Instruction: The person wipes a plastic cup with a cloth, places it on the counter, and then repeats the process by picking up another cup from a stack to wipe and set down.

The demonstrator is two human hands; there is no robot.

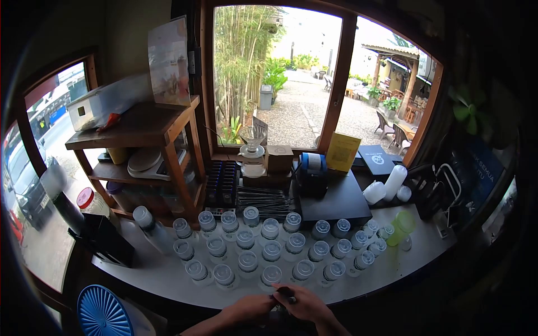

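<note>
At the bottom middle of the frame, the left hand and the right hand meet at the near edge of the counter. Together they pinch a small dark pen, fingers curled shut around it. The pen is thin and sits just in front of the jars.

The counter is smooth, pale and curved. A bare strip runs along its near edge, so the hands have room there.

Just past the hands stand the jars, close together in about three bent rows. They are small, round and clear, with shiny clear lids. I count about twenty-five.

At the bottom left is a round blue lid with ridges. At the right stands one green bottle, see-through and soft-looking.

Farther back is a flat black box, and a brown wooden shelf at the upper left. Behind all is a big window with a wood frame.
</note>
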